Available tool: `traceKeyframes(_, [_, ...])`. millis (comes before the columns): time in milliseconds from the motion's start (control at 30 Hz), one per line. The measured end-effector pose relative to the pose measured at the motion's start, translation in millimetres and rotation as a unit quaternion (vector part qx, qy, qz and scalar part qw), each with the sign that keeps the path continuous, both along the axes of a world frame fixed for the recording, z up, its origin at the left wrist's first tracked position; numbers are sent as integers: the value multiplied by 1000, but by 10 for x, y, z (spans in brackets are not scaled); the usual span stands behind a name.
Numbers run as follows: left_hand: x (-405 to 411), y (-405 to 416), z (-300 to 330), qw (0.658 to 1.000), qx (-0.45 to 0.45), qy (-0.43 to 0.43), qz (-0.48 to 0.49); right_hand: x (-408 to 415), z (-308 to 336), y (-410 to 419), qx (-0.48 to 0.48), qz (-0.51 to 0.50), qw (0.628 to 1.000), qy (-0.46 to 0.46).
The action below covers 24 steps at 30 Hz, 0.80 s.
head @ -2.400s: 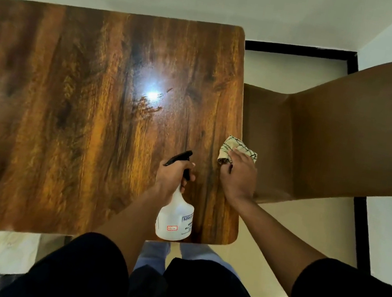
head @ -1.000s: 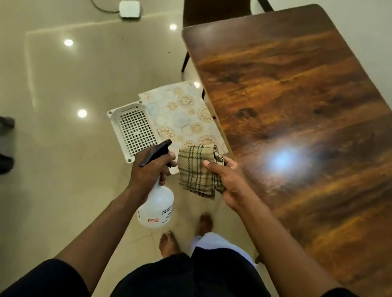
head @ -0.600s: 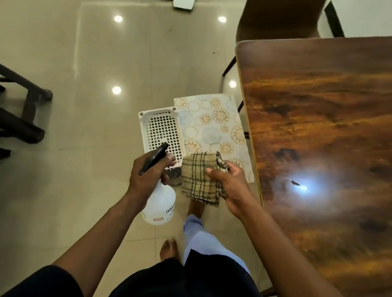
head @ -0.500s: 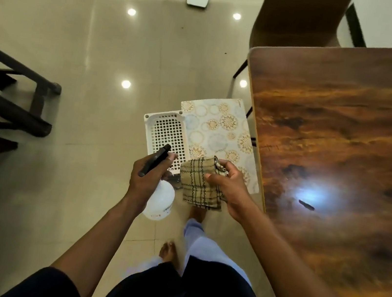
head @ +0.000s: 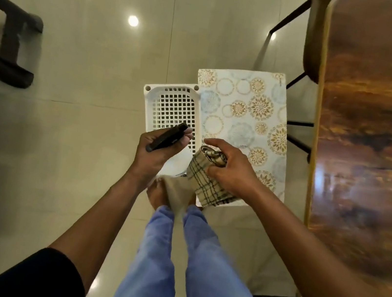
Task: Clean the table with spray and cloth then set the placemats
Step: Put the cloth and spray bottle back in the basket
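My left hand (head: 156,151) grips the spray bottle (head: 167,136) by its black trigger head; the white body hangs below the hand, mostly hidden. My right hand (head: 230,169) holds the checked cloth (head: 201,180), which droops beneath it. Both hands hover over a white perforated basket (head: 170,107) on the floor. Right of the basket lie the placemats (head: 249,110), cream with gold and blue circles. The glossy wooden table (head: 376,141) fills the right side.
A brown chair (head: 314,36) with black legs stands at the table's far end. Dark furniture (head: 4,41) sits at the left on the shiny tiled floor. My legs in blue trousers (head: 172,260) stand just short of the basket and mats.
The view turned from the tabletop to the floor. Both hands, still holding bottle and cloth, came down closer over the basket and placemats, and the camera now looks almost straight down.
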<state>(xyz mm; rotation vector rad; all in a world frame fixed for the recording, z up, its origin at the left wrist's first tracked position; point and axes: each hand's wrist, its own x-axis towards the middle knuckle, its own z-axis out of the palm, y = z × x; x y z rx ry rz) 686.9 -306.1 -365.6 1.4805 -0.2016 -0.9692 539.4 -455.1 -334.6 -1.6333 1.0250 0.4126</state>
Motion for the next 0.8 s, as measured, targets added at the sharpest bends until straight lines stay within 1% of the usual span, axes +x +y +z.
traceKeyframes(100, [80, -63, -379, 998, -4, -19, -53, 82, -299, -9, 37, 16, 999, 4])
traceKeyframes(300, [222, -202, -822, 995, -23, -48, -90, 160, -720, -43, 99, 27, 995, 21])
traceKeyframes(533, [111, -227, -1029, 987, -31, -89, -131, 179, -973, -29, 100, 28, 994, 17])
traceKeyframes(667, [84, -152, -1054, 975, -26, -118, -187, 168, -1012, 5, 94, 23, 995, 10])
traceKeyframes(800, [44, -45, -1066, 953, 29, -184, -240, 149, -1031, 30, 110, 16, 994, 5])
